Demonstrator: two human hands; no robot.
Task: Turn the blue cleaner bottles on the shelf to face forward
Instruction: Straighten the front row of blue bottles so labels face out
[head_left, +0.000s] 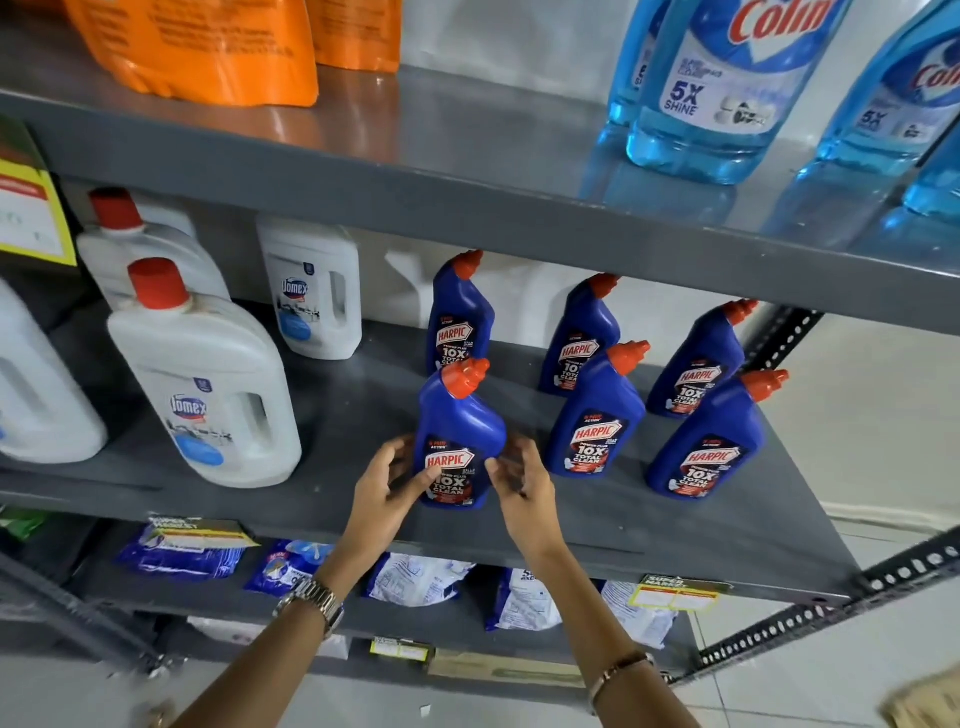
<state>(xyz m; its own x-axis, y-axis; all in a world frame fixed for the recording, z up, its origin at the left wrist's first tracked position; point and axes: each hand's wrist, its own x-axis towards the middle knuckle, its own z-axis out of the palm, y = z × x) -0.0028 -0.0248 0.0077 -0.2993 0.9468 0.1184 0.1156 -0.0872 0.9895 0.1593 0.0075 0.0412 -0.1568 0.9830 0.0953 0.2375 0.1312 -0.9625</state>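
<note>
Several dark blue cleaner bottles with orange-red caps stand on the grey middle shelf, in two rows, all showing their red front labels. The front-left bottle stands upright between my hands. My left hand is on its left side, with the thumb across the label. My right hand touches its right edge with curled fingertips. To the right stand the front-middle bottle and the front-right bottle. Three more blue bottles stand in the row behind.
White jugs with red caps fill the left of the same shelf. Light blue bottles and orange pouches sit on the shelf above, whose front edge overhangs the back row. Packets lie on the shelf below. A slotted upright bounds the right side.
</note>
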